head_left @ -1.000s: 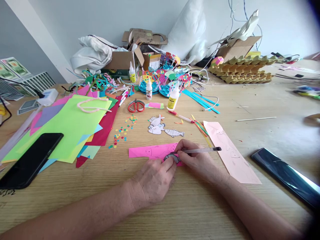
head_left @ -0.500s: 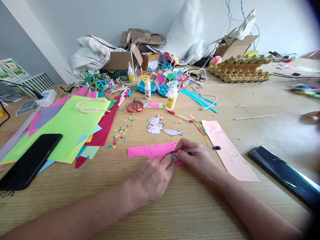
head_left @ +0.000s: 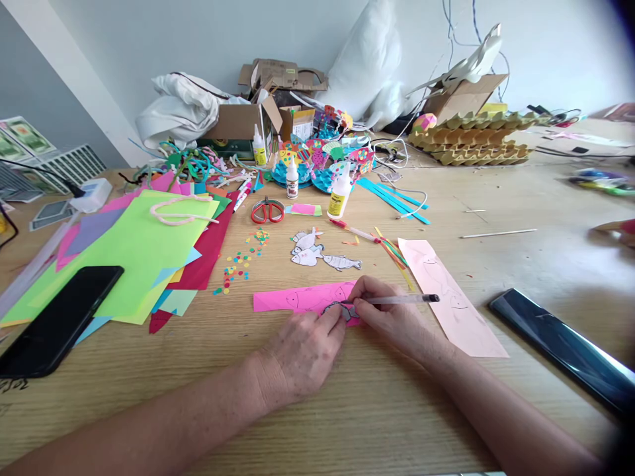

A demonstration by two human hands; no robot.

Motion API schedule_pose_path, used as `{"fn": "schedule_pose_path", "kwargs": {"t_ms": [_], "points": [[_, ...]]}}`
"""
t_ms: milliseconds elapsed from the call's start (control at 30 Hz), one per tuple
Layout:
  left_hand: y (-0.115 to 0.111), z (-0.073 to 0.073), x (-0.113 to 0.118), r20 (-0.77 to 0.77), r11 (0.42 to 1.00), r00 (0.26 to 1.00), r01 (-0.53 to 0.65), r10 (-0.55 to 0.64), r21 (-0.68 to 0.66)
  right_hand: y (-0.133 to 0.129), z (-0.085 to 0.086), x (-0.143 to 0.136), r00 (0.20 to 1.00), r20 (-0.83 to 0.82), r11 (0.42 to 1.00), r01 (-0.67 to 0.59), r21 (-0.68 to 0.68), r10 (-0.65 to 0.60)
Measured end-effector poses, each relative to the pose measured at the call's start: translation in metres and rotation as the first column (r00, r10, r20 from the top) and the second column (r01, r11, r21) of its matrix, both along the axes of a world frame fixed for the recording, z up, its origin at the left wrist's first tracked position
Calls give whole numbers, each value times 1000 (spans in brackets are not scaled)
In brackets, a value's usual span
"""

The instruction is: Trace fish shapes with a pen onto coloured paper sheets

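Note:
A bright pink paper strip (head_left: 272,301) with fish outlines drawn on it lies in front of me. My left hand (head_left: 306,349) is closed, its fingers pressing a small grey paper fish cutout (head_left: 350,311) down on the strip. Its lower edge is partly hidden by those fingers. In my right hand (head_left: 393,322) I grip a pen (head_left: 404,299), its tip at the cutout's edge and its dark end pointing right. Just beyond the strip lie several white paper fish cutouts (head_left: 342,262). To the right is a pale pink strip (head_left: 449,297) with fish outlines.
Coloured paper sheets (head_left: 133,244) and a black phone (head_left: 62,320) lie left; another dark phone (head_left: 555,350) lies right. Red-handled scissors (head_left: 268,211), a glue bottle (head_left: 339,193) and confetti dots (head_left: 238,268) stand or lie farther back. Another person's hand (head_left: 618,228) shows at the right edge.
My view has shifted very slightly. The pen has moved a little at the cutout's edge; both hands stay in nearly the same place.

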State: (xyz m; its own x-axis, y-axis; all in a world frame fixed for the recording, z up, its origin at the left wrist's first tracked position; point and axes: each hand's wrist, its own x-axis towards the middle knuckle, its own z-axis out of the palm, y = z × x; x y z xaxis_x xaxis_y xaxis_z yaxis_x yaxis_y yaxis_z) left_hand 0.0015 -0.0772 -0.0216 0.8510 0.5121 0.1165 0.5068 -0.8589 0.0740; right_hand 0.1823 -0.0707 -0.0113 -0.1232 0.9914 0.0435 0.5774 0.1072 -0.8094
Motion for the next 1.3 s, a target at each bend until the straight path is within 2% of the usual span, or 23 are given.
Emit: {"fn": "schedule_pose_path", "kwargs": {"t_ms": [300, 567, 867, 1167, 1300], "points": [[0, 4, 0, -40, 1000, 999, -5, 5, 5, -5, 2, 0, 999, 33, 1000, -2, 19, 2], [0, 1, 0, -11, 1000, 1000, 2, -2, 8, -7, -1, 1, 999, 39, 999, 8, 35, -9], [-2, 1, 1, -26, 998, 999, -25, 27, 62, -9, 6, -2, 998, 53, 1000, 15, 9, -16], [-1, 1, 0, -16, 999, 1000, -4, 5, 49, -10, 3, -1, 997, -12, 997, 71, 29, -70], [-1, 0, 0, -11, 998, 1000, -12, 12, 62, -9, -2, 1, 999, -11, 999, 46, 30, -45]]}}
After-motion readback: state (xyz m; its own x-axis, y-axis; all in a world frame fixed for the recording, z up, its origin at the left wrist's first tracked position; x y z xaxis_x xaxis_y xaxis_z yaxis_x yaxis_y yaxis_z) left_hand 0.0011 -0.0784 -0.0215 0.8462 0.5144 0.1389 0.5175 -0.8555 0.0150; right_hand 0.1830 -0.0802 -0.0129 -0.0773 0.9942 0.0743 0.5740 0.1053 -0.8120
